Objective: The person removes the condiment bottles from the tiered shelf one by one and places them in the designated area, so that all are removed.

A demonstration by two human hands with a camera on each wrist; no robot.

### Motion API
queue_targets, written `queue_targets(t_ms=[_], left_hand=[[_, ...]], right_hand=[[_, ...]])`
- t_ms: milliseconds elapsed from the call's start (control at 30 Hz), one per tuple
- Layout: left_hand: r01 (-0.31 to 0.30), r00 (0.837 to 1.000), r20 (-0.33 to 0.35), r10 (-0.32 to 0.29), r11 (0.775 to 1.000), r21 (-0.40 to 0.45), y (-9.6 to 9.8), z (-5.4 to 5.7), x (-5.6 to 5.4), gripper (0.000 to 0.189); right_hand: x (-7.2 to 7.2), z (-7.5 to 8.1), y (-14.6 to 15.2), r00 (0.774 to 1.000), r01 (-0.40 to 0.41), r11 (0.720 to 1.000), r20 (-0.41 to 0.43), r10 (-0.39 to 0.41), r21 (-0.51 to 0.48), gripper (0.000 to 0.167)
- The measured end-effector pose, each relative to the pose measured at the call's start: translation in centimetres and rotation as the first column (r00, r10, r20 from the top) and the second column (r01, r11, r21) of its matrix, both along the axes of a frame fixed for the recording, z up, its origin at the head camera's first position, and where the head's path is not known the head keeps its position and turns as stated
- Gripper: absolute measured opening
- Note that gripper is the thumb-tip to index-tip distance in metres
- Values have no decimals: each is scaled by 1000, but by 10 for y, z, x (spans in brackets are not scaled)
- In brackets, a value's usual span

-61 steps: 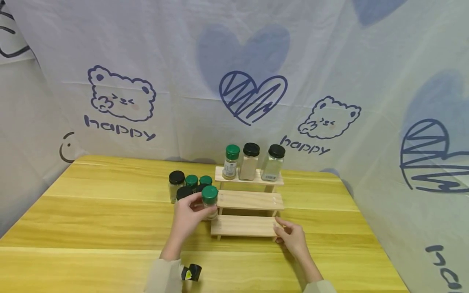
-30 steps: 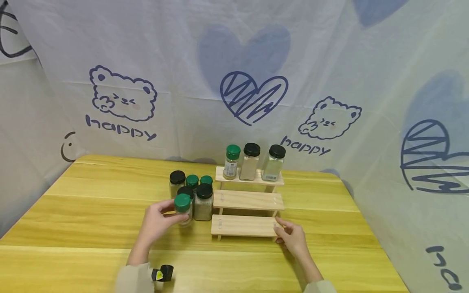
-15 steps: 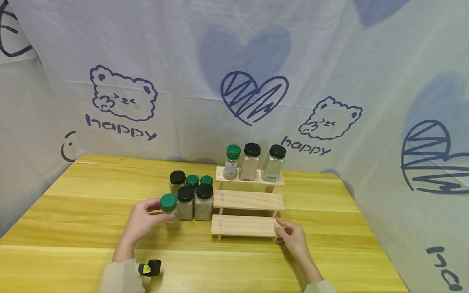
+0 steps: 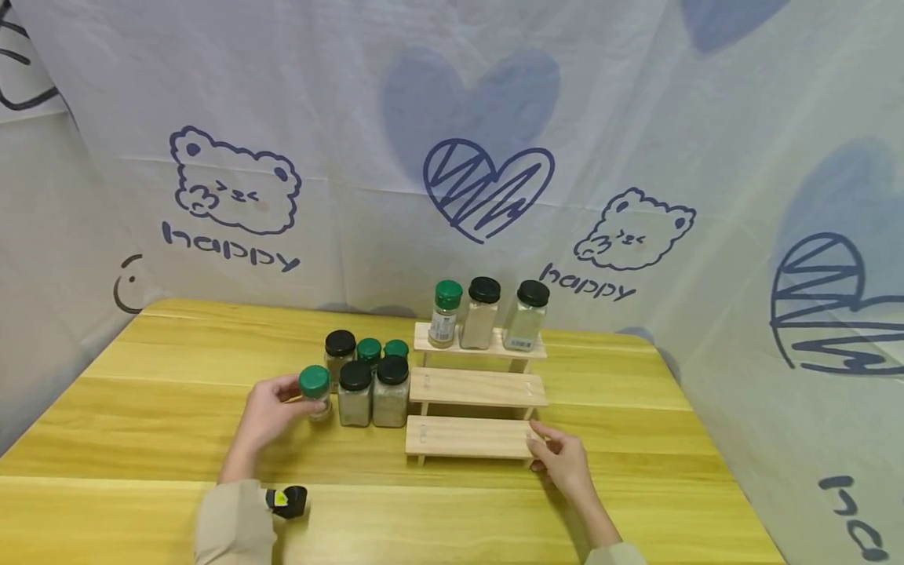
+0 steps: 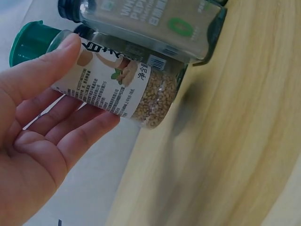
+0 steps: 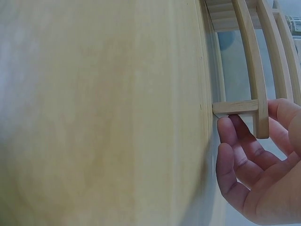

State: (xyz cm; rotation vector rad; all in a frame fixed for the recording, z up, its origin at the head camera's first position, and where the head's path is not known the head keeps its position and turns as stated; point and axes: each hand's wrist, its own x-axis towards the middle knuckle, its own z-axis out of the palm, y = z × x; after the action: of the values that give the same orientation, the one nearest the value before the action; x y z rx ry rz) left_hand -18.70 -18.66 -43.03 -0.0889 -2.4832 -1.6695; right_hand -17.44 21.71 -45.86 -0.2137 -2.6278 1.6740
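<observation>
A small spice jar with a green cap (image 4: 314,382) is in my left hand (image 4: 271,412), left of the jar cluster. The left wrist view shows the thumb across the label of this jar (image 5: 110,82) and the fingers behind it; pale seeds fill its lower part. Whether its base touches the table I cannot tell. My right hand (image 4: 563,461) grips the right end of the bottom tier of a three-tier wooden rack (image 4: 469,436). From the right wrist, this hand (image 6: 263,165) has fingers around the board's end, beside a leg of the rack (image 6: 237,107).
Black-capped jars (image 4: 355,396) and green-capped jars (image 4: 369,351) stand grouped beside the rack's left side. On the top tier stand a green-capped jar (image 4: 444,318) and two black-capped jars (image 4: 480,318). A printed cloth (image 4: 353,157) hangs behind the wooden table (image 4: 176,392).
My left hand has carried the green-capped jar leftward from the rack's left end, past the front of the black-capped jars, then slightly back. The right hand has stayed on the rack.
</observation>
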Motion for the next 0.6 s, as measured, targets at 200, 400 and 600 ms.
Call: queue_targets(t_ms=[200,400,600], left_hand=[[6,1000,4,-6,1000,-7,1,-4,-8,45],[18,998,55,-20,999,39,4,-9,-16,48],[23,998,58,-26,998,50,5,-12,-17,48]], right_hand=[[1,0,0,1000,1,1000,-1,-1,0,34],[0,0,0,1000,2,1000,0,-2,-4,35],[0,-1,1,1000,1,1000,5,-1,-6,34]])
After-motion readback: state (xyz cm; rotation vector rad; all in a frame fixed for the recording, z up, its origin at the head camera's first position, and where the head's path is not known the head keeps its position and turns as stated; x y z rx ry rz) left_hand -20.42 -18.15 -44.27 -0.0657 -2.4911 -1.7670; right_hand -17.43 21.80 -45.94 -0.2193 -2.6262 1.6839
